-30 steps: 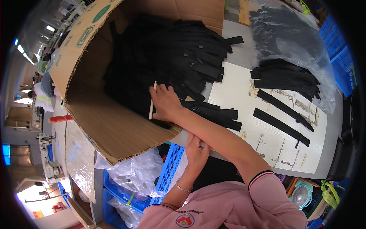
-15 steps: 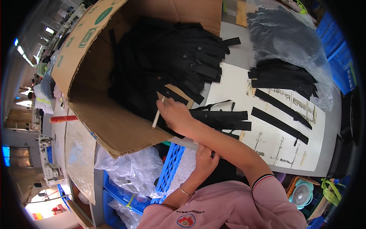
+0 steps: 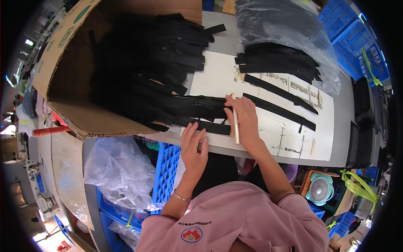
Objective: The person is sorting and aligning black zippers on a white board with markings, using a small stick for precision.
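Note:
A slim white pen-like stick (image 3: 236, 130) stands out from my right hand (image 3: 247, 122), which is closed around it. That hand rests at the right end of a black fabric strip with a zipper pull (image 3: 205, 107). My left hand (image 3: 194, 147) has its fingers apart, the tips at the near edge of a lower black strip (image 3: 214, 127). Both strips run leftward toward a heap of black strips (image 3: 147, 54) spilling out of a cardboard box (image 3: 113, 119). Two single black strips, an upper one (image 3: 281, 93) and a lower one (image 3: 279, 111), lie right of my right hand.
A white board (image 3: 214, 80) with dark marks covers part of the grey table (image 3: 338, 126). Further back lie a stack of black strips (image 3: 279, 61) and a clear plastic bag (image 3: 285, 29). Blue baskets (image 3: 357, 42) stand far right; another blue basket (image 3: 166, 172) sits below the table's front edge.
My right hand has moved with the white stick from the box opening to the strips' right ends. My left hand has come from beneath my right forearm to the lower strip. The view has shifted.

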Motion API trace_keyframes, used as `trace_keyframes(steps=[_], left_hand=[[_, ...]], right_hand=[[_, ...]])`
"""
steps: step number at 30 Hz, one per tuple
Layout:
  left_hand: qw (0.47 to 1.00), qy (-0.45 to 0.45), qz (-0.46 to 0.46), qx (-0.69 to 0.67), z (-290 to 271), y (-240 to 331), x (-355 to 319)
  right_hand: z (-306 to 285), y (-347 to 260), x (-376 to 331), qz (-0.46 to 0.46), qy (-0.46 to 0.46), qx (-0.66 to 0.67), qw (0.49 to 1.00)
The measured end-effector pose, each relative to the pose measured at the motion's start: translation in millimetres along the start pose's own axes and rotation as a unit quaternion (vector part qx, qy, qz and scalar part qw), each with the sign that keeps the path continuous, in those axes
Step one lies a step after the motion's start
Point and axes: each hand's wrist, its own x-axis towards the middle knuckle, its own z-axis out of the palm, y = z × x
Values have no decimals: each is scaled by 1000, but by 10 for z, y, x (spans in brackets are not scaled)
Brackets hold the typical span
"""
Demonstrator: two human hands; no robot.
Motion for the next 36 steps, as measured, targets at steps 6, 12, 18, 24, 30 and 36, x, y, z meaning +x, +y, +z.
trace_keyframes(steps=[6,12,18,24,30,36], left_hand=[[999,16,31,10,106,257,-14],[995,-70,65,0,444,335,40],[999,-1,23,39,469,119,103],[991,-84,104,20,573,597,7],[947,-238,196,94,973,782,-126],[961,-188,190,73,1151,927,-332]], right_hand=[[-249,212,-399,43,33,-59,997],[-311,155,-393,32,65,-7,997],[-675,204,-649,50,108,7,993],[-1115,488,-1223,24,100,-84,991],[-1618,759,-1716,3,102,-213,972],[-1795,785,-2019,43,77,-242,966]])
